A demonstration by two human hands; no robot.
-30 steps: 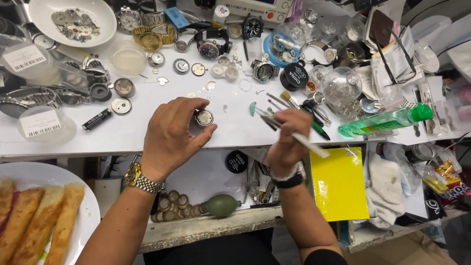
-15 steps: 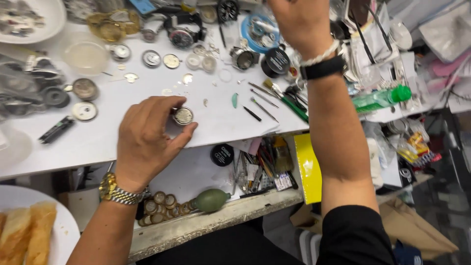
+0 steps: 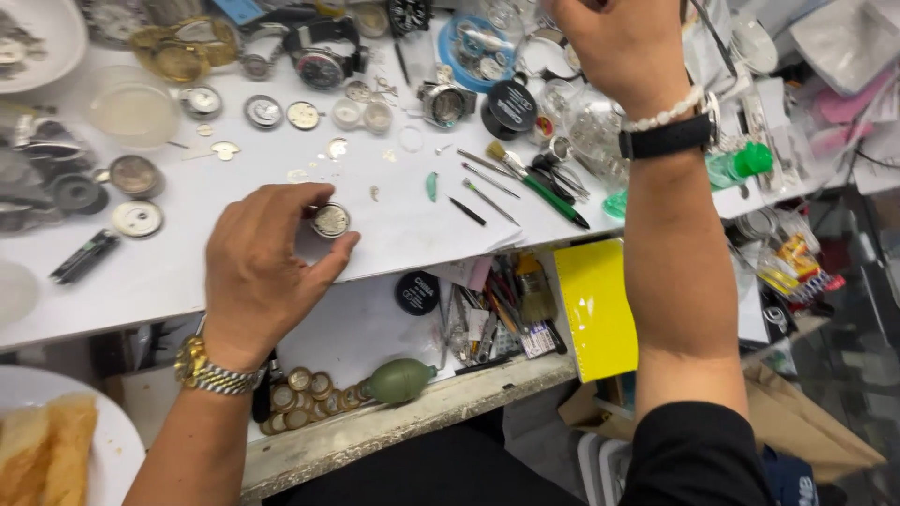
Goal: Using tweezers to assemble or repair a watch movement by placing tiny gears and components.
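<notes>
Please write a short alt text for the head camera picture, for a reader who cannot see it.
A person's left hand holds a small round watch case on a white workbench crowded with watch parts and tools. The right hand reaches to the far side of the bench, a black strap and a bead bracelet on its wrist. A green rubber blower lies in the open drawer below.

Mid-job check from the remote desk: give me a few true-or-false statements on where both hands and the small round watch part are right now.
1. The left hand pinches a small round watch case at its fingertips. True.
2. The right hand rests flat on the white worktop beside the left. False: it is raised at the far, top edge of the view.
3. A gold watch sits on the left wrist. True.
4. The yellow pad lies under the left hand. False: it lies beside the right forearm, at the worktop's near edge.
</notes>
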